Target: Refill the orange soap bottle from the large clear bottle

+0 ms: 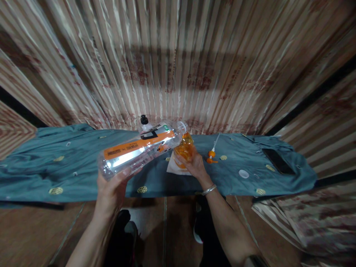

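Note:
My left hand (114, 185) grips the base of a large clear plastic bottle (139, 148) with an orange and silver label. This bottle is tilted nearly level, its neck pointing right and resting at or just over the mouth of an orange bottle (187, 146). Whether liquid runs between them I cannot tell. My right hand (196, 165) is wrapped round the orange bottle, which stands on a white cloth or paper (174, 168). To the right of that hand lies an orange pump head (211, 156) with a white tube.
Behind the clear bottle stands a small bottle with a black cap (144, 119). A round white disc (244, 174) and a dark phone (278, 161) lie to the right on the green cloth (78, 159). A striped curtain (178, 66) hangs behind the bench.

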The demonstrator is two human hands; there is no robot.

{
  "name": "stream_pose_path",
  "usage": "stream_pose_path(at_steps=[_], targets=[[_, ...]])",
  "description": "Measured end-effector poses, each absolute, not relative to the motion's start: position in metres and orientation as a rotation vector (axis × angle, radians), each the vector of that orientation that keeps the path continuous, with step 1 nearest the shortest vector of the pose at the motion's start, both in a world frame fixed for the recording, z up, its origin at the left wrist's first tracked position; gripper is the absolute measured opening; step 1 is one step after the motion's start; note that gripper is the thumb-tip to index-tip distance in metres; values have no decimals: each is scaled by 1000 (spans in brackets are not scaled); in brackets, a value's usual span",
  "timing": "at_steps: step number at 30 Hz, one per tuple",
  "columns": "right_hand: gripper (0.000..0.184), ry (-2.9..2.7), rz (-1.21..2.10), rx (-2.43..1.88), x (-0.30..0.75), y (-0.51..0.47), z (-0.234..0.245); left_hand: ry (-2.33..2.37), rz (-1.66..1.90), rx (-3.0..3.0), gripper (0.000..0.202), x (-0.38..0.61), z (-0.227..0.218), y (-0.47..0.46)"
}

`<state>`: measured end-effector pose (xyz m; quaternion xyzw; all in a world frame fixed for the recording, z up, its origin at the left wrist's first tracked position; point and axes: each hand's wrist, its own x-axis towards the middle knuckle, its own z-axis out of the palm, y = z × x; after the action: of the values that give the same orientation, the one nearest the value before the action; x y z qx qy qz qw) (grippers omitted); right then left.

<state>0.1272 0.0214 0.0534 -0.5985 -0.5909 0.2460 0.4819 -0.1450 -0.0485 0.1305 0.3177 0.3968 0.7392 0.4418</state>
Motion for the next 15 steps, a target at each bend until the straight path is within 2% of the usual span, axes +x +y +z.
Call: stream_pose_path(at_steps=[8, 15], targets=[[60, -1411, 613, -1451, 127, 19, 53, 998, 1840, 747, 82, -140, 139, -50], [73, -1423, 612, -1461, 127, 18, 51, 1028, 1840, 731, 85, -141, 142, -51]])
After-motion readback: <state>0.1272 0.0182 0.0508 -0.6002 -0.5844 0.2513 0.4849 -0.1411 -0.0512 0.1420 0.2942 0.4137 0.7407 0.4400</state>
